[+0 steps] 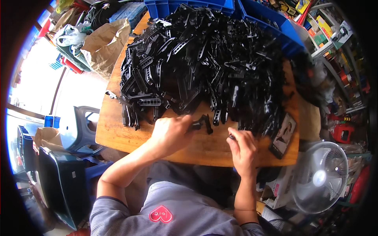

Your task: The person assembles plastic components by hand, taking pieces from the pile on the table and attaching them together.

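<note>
A large heap of black slotted plastic parts (185, 51) covers most of the wooden table (118, 133). At the heap's near edge, my left hand (171, 133) is closed around a black plastic part (200, 124) whose far end sticks out to the right. To its right, my right hand (244, 148) has thumb and fingers pinched together. A small dark piece (232, 137) shows at those fingertips, too little of it to name. The two hands are apart, both just above the table's front strip.
A phone (283, 134) with a lit screen lies at the table's right. Blue bins (271, 25) stand behind the heap. A brown paper bag (106, 47) is at the back left, a chair (80, 128) to the left, and a fan (319, 179) to the right.
</note>
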`<state>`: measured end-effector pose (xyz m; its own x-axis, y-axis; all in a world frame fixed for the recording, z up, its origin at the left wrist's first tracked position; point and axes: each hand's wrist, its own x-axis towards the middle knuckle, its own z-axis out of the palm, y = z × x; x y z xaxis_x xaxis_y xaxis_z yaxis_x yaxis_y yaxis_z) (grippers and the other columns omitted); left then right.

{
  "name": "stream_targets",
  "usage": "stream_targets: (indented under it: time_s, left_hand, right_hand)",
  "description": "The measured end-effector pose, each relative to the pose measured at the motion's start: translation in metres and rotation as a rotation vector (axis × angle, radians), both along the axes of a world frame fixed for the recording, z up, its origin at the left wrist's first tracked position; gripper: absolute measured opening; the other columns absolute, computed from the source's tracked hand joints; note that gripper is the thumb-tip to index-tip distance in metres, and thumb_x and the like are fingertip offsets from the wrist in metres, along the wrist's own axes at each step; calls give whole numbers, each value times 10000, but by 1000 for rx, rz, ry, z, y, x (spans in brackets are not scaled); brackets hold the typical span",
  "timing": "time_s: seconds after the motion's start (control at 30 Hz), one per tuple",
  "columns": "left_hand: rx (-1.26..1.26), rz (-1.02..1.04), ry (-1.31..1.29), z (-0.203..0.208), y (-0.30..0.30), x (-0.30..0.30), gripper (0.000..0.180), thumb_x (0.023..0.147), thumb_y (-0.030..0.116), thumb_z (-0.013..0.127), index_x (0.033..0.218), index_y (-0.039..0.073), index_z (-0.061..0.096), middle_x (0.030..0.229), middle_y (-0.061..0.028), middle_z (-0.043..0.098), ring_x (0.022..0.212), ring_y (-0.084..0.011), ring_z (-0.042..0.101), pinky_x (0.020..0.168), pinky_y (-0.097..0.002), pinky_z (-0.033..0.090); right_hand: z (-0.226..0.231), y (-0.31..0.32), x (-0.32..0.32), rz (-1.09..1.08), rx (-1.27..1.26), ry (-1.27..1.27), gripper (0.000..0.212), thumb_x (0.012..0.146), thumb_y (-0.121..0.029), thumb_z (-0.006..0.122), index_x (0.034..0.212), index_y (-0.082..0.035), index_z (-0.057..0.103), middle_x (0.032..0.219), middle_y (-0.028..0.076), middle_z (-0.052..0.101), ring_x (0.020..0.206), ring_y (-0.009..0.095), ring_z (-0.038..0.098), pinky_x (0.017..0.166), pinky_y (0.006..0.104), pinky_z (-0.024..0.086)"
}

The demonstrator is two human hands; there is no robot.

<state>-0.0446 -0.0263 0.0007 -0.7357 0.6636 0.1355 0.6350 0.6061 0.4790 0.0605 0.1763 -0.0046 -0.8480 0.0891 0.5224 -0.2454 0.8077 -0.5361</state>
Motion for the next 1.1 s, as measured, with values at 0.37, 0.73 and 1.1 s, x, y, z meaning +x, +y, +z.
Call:
stream_targets:
  time_s: [0.37,0.73,1.1]
  left_hand:
    - [-52,-610,295,12,8,-26,471,552,92,660,1022,101,633,1216,-109,487,900,-239,529,755,-346,481]
    - [504,-271,-690,14,6,-9,263,736,-48,610,980,20,541,886,-85,618,817,-185,623,746,-301,496]
    - [490,-96,-783,-4,28,37,280,700,77,608,966,-8,584,727,-181,606,643,-221,610,608,-344,472]
  right_hand:
    - [1,-13,22,-37,-343,-166,203,746,0,661,936,-3,590,842,116,586,737,268,570,670,335,463]
    - [8,-8,31,67,-760,-276,218,756,-58,700,959,-11,637,819,78,543,712,184,529,634,258,433]
    - [8,-11,27,84,-424,-26,236,734,-69,723,932,0,616,794,97,613,691,207,588,602,277,460]
